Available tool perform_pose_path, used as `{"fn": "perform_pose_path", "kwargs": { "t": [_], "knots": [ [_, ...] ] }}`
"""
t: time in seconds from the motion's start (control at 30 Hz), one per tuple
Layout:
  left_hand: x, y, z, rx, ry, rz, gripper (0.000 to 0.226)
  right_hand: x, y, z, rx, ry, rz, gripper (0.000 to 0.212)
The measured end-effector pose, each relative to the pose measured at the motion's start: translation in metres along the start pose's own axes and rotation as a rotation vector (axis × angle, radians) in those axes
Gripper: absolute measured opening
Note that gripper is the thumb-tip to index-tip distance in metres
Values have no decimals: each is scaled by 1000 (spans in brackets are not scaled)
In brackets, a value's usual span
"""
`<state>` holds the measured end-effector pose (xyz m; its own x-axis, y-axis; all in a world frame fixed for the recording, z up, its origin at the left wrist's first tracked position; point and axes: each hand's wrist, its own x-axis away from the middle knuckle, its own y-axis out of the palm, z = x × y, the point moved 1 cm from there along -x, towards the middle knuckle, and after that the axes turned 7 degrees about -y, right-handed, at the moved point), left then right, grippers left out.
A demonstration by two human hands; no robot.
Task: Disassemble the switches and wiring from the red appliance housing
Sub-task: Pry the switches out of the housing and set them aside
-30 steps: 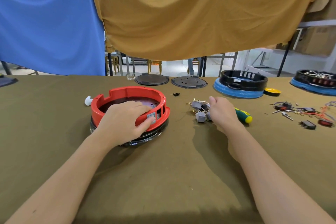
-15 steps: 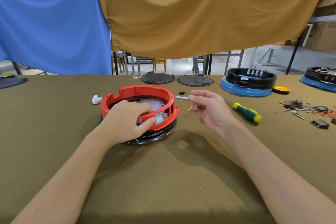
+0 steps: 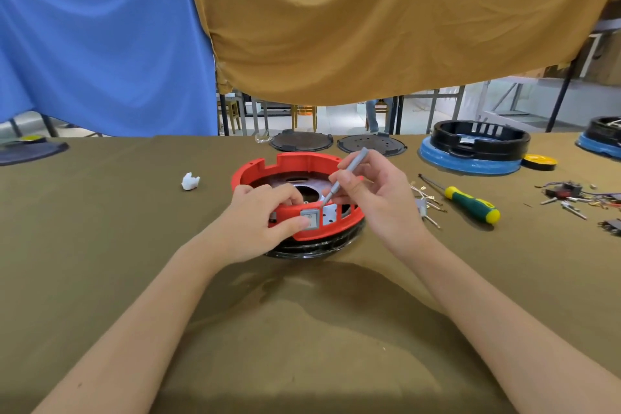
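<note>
red housing [image 3: 295,161] is sat mid-table on its black base, steadied by the left hand [image 3: 258,222], fingers curled over the rim, thumb on the grey switch [image 3: 309,219]. thin grey tool [image 3: 342,176] is pinched pen-style in the right hand [image 3: 376,195], tip angled behind the switch, probably so its clips can be released.

the housing [image 3: 295,165] sits on the table [image 3: 100,245] before me, the screwdriver [image 3: 470,205] to its right, two lids [image 3: 336,143] behind it, loose wiring [image 3: 571,195] far right.
</note>
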<state>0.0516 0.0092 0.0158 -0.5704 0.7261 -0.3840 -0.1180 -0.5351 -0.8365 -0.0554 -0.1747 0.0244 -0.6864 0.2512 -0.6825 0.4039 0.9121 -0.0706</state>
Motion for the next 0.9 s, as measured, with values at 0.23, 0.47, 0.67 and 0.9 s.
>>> {"fn": "perform_pose_path", "kwargs": {
  "t": [0.23, 0.47, 0.67, 0.9],
  "knots": [
    [1, 0, 3, 143, 36, -38, 5, 2, 5, -7, 87, -59, -20, 5],
    [2, -4, 7, 201, 41, -76, 12, 3, 7, -9, 161, -67, -40, 5],
    [3, -5, 9, 219, 9, -84, 20, 4, 8, -11, 221, -92, -49, 7],
    [3, -3, 13, 237, -19, -47, 27, 4, 11, -12, 315, -119, -108, 8]
  ]
}}
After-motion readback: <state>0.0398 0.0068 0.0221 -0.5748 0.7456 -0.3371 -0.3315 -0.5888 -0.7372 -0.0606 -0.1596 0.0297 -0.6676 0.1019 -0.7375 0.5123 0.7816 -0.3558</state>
